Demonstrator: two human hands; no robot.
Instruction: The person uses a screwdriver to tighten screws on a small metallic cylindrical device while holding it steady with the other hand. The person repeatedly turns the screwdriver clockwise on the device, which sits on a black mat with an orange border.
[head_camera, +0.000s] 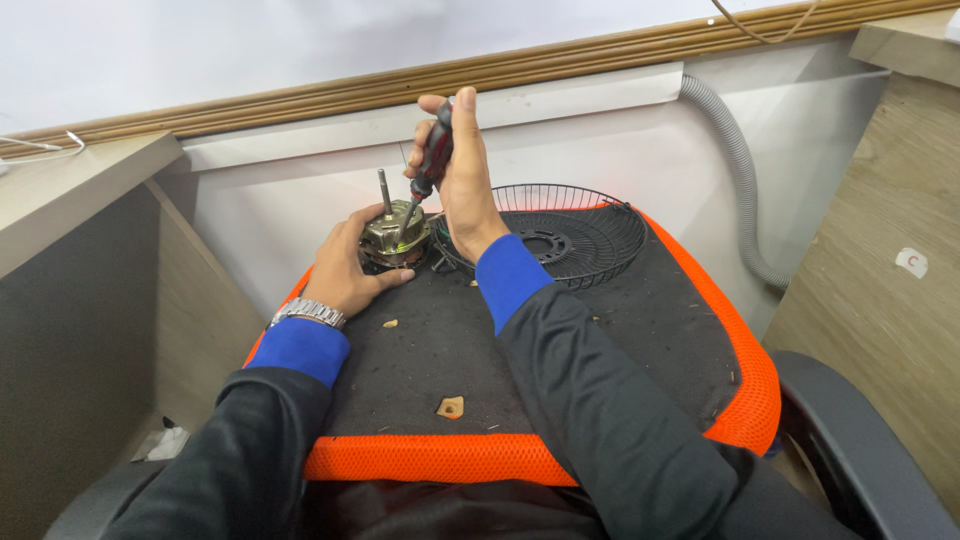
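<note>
Two hands work: left (345, 272) grips motor (393, 238), right (462, 165) grips screwdriver (428, 165).

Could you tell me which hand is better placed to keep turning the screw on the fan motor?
The right hand, most likely: it grips the screwdriver upright, its tip down on the fan motor. The left hand cups the motor's side on the orange-edged seat cushion, steadying it.
</note>
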